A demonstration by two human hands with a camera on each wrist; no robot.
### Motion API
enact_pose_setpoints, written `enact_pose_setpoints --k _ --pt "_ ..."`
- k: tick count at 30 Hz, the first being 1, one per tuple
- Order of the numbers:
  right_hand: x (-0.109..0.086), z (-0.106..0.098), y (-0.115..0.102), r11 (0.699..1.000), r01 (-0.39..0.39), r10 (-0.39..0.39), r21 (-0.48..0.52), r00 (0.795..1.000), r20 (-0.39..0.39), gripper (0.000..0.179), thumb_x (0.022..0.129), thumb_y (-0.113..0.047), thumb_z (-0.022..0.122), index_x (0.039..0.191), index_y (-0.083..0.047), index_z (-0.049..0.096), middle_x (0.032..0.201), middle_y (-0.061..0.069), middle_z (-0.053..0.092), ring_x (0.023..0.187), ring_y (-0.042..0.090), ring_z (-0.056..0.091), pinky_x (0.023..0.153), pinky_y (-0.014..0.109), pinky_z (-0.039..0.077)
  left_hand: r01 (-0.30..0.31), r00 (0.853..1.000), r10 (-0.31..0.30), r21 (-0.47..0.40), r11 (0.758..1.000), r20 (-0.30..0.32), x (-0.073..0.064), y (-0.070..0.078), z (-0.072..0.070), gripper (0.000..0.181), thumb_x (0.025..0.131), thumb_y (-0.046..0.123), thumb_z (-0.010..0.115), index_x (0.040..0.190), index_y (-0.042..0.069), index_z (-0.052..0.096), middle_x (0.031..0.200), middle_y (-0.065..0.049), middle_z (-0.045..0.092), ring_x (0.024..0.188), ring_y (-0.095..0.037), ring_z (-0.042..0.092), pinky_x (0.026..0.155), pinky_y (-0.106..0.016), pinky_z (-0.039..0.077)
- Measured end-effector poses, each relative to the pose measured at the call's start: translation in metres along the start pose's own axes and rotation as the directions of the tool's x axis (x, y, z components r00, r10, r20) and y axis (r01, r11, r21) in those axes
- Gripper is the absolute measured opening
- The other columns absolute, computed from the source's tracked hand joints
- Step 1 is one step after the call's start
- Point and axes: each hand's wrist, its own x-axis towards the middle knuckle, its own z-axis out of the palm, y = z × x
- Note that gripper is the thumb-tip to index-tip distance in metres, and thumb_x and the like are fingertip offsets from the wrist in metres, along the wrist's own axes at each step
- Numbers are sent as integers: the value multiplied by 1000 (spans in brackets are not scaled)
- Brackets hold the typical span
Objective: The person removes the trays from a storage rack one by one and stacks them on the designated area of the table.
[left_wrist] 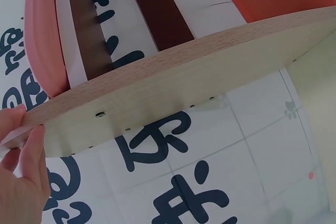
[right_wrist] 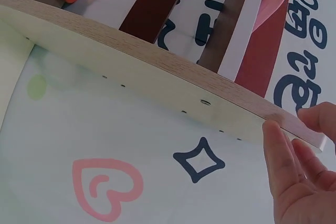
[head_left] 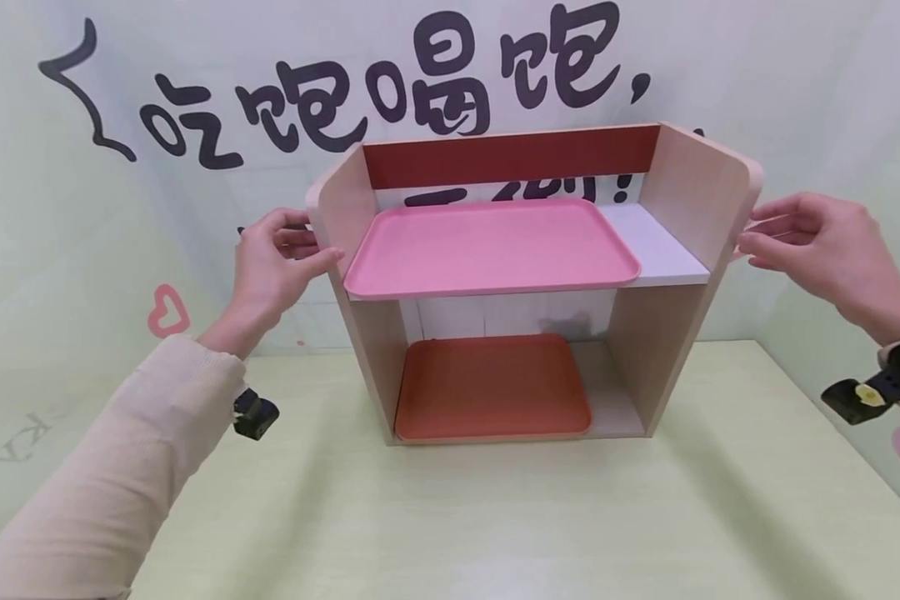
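A two-tier wooden shelf (head_left: 648, 358) stands upright on the table. A pink tray (head_left: 487, 250) lies on its upper board, and an orange-red tray (head_left: 495, 387) lies on the bottom board. With thumb and fingers on either side of the edge, my left hand (head_left: 270, 267) pinches the left side panel (left_wrist: 173, 72). On the other side, my right hand (head_left: 832, 242) is at the right side panel (right_wrist: 157, 72), its fingers fairly straight. In the right wrist view those fingertips are right at the panel's outer face, with the thumb by its front edge.
The shelf stands on a pale yellow table (head_left: 450, 517). Behind it hangs a white backdrop (head_left: 217, 50) with large dark lettering and a pink heart outline (head_left: 168, 312). A red strip (head_left: 510, 158) spans the shelf's top back.
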Motion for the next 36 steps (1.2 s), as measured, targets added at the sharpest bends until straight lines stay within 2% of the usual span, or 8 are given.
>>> enact_pose_setpoints --k 5,8,10,14,19,21,24,36 --pt "-5 -2 -6 999 29 -30 44 999 26 17 79 -6 65 89 -19 61 73 -14 65 64 2 63 55 16 50 -4 1000 4 5 1000 -4 1 -1 -1 48 76 23 69 117 4 50 104 -14 57 87 -19 58 76 -27 50" --pt "-5 -1 -11 999 40 -41 13 998 37 14 79 -8 66 89 -16 62 73 -14 65 63 3 63 55 15 50 -6 1000 6 9 1000 -3 2 -2 -2 49 77 24 69 117 4 50 104 -14 56 87 -18 58 76 -27 50" --pt "-4 1 -16 998 46 -43 -50 997 59 16 79 -12 66 94 -11 61 74 -13 65 63 3 63 56 13 49 -9 1000 9 7 1000 -3 3 -2 -2 49 77 24 69 117 4 50 104 -14 56 87 -18 58 76 -28 50" --pt "1 10 -26 978 55 -29 -199 991 130 36 80 -21 66 107 -1 56 80 -10 65 67 2 62 58 12 48 -8 1000 8 -2 1000 -1 3 -3 -2 49 77 24 69 118 5 49 105 -14 56 88 -18 58 77 -28 50" --pt "16 30 -42 950 61 27 -305 961 275 48 81 -29 65 116 1 52 93 7 64 74 10 63 63 20 51 0 1000 0 -7 1000 7 3 -4 -2 49 77 24 69 118 5 49 105 -14 56 90 -19 58 77 -29 50" --pt "22 38 -45 950 54 51 -309 945 323 48 81 -28 64 117 1 51 96 13 62 76 15 64 66 23 52 3 1000 -3 -11 1000 13 3 -4 -2 49 77 23 69 118 5 49 105 -14 56 90 -20 58 77 -29 50" --pt "29 48 -47 956 39 71 -292 931 357 48 82 -27 64 117 2 51 96 14 62 78 20 63 67 26 52 5 1000 -5 -16 1000 22 2 -5 -1 49 77 22 69 118 4 48 105 -14 56 90 -21 58 77 -30 49" --pt "45 62 -40 972 -39 129 -232 914 385 48 84 -22 61 121 5 47 99 15 59 80 18 62 68 22 51 -4 1000 5 -17 1000 25 0 -4 0 50 77 23 69 118 5 48 106 -15 55 92 -23 57 79 -33 49"
